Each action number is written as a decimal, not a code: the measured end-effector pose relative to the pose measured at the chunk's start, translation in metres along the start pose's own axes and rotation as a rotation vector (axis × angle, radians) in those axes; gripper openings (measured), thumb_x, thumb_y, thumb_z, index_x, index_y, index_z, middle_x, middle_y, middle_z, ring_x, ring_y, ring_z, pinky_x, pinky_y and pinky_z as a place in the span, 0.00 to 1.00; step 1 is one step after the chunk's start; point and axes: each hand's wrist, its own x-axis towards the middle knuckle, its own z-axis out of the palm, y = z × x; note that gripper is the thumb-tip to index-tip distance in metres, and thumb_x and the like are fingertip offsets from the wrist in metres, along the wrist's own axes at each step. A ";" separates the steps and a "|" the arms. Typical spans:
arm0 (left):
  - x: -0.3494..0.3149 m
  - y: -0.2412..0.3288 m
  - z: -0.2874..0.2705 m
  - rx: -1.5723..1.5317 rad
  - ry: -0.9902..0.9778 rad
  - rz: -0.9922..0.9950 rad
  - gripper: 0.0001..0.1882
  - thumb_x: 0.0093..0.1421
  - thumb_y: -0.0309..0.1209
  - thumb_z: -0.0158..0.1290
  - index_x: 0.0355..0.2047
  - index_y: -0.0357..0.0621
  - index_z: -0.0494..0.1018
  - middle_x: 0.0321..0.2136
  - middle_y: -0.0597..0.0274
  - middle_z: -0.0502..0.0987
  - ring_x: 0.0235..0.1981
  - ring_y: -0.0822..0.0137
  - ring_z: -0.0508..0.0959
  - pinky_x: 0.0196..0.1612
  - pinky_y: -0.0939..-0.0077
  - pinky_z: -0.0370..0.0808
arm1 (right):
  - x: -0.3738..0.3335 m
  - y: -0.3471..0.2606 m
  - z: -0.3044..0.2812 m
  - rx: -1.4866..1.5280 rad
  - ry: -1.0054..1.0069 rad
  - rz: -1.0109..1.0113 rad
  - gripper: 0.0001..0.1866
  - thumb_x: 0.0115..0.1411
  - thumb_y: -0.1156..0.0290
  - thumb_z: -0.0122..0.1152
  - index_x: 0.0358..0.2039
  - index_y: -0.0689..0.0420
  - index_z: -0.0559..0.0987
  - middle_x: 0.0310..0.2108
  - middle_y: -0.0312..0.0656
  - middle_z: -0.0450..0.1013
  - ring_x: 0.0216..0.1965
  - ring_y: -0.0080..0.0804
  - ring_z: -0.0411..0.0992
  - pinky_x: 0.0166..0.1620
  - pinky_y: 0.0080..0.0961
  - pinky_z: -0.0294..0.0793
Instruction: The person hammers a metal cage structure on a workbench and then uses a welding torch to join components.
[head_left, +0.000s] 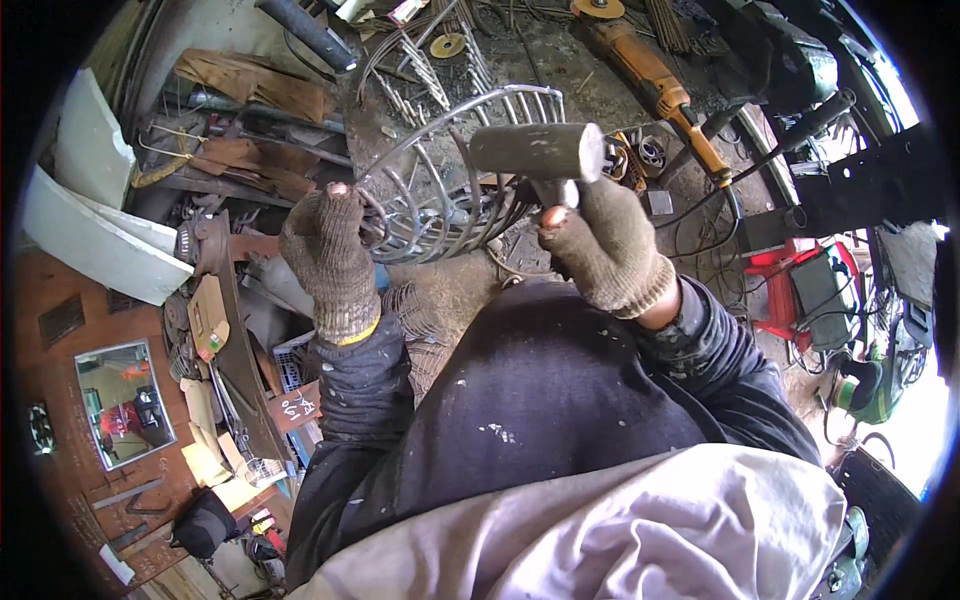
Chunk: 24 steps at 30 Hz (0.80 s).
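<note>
My left hand (333, 255), in a brown knitted glove with a bare fingertip showing, is closed around the left end of a curved grey metal-rod frame (420, 145). The frame is shaped like an open basket with several bent bars. My right hand (612, 245), gloved the same way, is wrapped around the short visible handle of a club hammer. The thick cylindrical head of the hammer (530, 152) is level with the top of the frame and covers part of its right side. Whether hammer and frame touch, I cannot tell.
An orange angle grinder (645, 75) lies on the workbench (570, 75) beyond the hammer, its cord trailing right. Metal rods and a cutting disc (447, 45) lie at the back. Rusty sheets (255, 85) and white curved panels (95, 215) are left; a red case (775, 290) stands right.
</note>
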 end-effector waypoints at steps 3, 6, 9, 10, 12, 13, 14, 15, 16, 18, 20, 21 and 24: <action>0.000 -0.012 -0.005 -0.004 0.019 0.015 0.19 0.55 0.41 0.64 0.27 0.34 0.76 0.24 0.57 0.77 0.25 0.68 0.75 0.29 0.72 0.73 | -0.008 -0.006 0.001 0.193 0.195 -0.078 0.25 0.65 0.55 0.54 0.50 0.65 0.71 0.31 0.46 0.75 0.27 0.35 0.74 0.29 0.27 0.71; 0.005 -0.020 -0.015 0.362 -0.117 0.310 0.17 0.64 0.42 0.53 0.37 0.39 0.76 0.30 0.55 0.77 0.31 0.61 0.78 0.34 0.68 0.75 | -0.016 -0.024 -0.009 0.424 0.325 -0.223 0.31 0.64 0.50 0.57 0.52 0.66 0.69 0.27 0.41 0.72 0.18 0.25 0.70 0.18 0.20 0.68; 0.007 -0.011 -0.008 0.358 -0.100 0.305 0.19 0.63 0.44 0.55 0.35 0.37 0.76 0.30 0.55 0.77 0.31 0.61 0.79 0.35 0.66 0.75 | -0.018 -0.022 -0.002 0.595 0.353 -0.307 0.33 0.61 0.49 0.62 0.53 0.67 0.70 0.27 0.43 0.72 0.20 0.30 0.72 0.23 0.22 0.73; 0.005 0.005 0.000 0.172 -0.043 0.159 0.17 0.60 0.41 0.59 0.30 0.36 0.76 0.24 0.59 0.76 0.27 0.66 0.76 0.31 0.71 0.72 | -0.009 -0.011 0.002 0.083 0.302 -0.389 0.28 0.61 0.55 0.61 0.52 0.65 0.70 0.30 0.45 0.73 0.23 0.35 0.74 0.27 0.28 0.73; 0.005 0.013 0.002 -0.018 0.015 0.024 0.16 0.57 0.38 0.64 0.25 0.36 0.76 0.19 0.63 0.75 0.22 0.72 0.73 0.28 0.75 0.69 | -0.004 -0.003 0.002 -0.430 0.245 -0.463 0.23 0.62 0.61 0.61 0.51 0.63 0.71 0.33 0.48 0.75 0.26 0.40 0.75 0.32 0.34 0.73; 0.007 0.009 -0.002 0.009 -0.050 0.006 0.17 0.57 0.38 0.63 0.24 0.36 0.76 0.18 0.63 0.75 0.22 0.73 0.73 0.27 0.75 0.68 | -0.003 -0.002 0.000 -0.234 0.201 -0.305 0.21 0.63 0.61 0.58 0.50 0.63 0.71 0.31 0.49 0.75 0.26 0.43 0.75 0.33 0.36 0.73; 0.008 0.004 -0.007 0.028 -0.094 -0.012 0.17 0.57 0.39 0.63 0.24 0.36 0.76 0.18 0.63 0.74 0.21 0.73 0.72 0.27 0.75 0.68 | -0.011 -0.008 0.000 -0.128 0.165 -0.208 0.21 0.64 0.61 0.56 0.50 0.64 0.72 0.31 0.50 0.75 0.28 0.46 0.75 0.34 0.37 0.73; 0.011 0.000 -0.010 0.043 -0.117 -0.021 0.17 0.58 0.39 0.63 0.24 0.36 0.76 0.17 0.63 0.74 0.21 0.73 0.72 0.27 0.75 0.68 | -0.013 -0.013 -0.001 -0.025 0.126 -0.128 0.21 0.65 0.60 0.55 0.50 0.64 0.72 0.31 0.52 0.75 0.30 0.50 0.75 0.35 0.38 0.73; 0.013 -0.001 -0.013 0.180 -0.150 -0.006 0.18 0.60 0.42 0.59 0.31 0.36 0.76 0.24 0.57 0.76 0.27 0.67 0.75 0.32 0.70 0.71 | -0.003 -0.014 -0.005 0.065 0.111 -0.081 0.22 0.65 0.59 0.53 0.50 0.65 0.72 0.32 0.54 0.75 0.32 0.53 0.75 0.36 0.38 0.72; 0.011 0.013 -0.010 0.226 -0.138 -0.078 0.20 0.63 0.44 0.55 0.39 0.36 0.76 0.31 0.51 0.78 0.34 0.59 0.78 0.38 0.65 0.74 | -0.002 -0.022 -0.004 -0.003 0.013 0.065 0.24 0.65 0.57 0.54 0.51 0.65 0.71 0.34 0.56 0.75 0.36 0.56 0.75 0.39 0.38 0.73; 0.013 -0.015 -0.010 0.265 -0.062 0.125 0.20 0.62 0.45 0.55 0.38 0.36 0.76 0.31 0.51 0.78 0.33 0.59 0.78 0.37 0.65 0.73 | 0.002 -0.005 0.007 -0.079 0.079 -0.099 0.24 0.65 0.56 0.54 0.52 0.64 0.71 0.35 0.57 0.75 0.38 0.59 0.75 0.40 0.39 0.73; 0.012 -0.022 -0.012 0.286 -0.034 0.214 0.21 0.62 0.45 0.55 0.38 0.36 0.76 0.31 0.52 0.78 0.33 0.59 0.78 0.37 0.66 0.73 | 0.002 -0.001 0.013 -0.117 0.122 -0.169 0.24 0.65 0.56 0.54 0.52 0.63 0.71 0.35 0.57 0.75 0.38 0.59 0.75 0.40 0.40 0.73; 0.015 -0.026 -0.016 0.345 -0.063 0.395 0.22 0.61 0.47 0.56 0.36 0.36 0.76 0.30 0.55 0.78 0.32 0.62 0.78 0.36 0.67 0.73 | 0.004 -0.003 0.015 -0.154 0.080 -0.062 0.22 0.64 0.55 0.57 0.45 0.63 0.73 0.33 0.57 0.75 0.37 0.59 0.75 0.38 0.42 0.73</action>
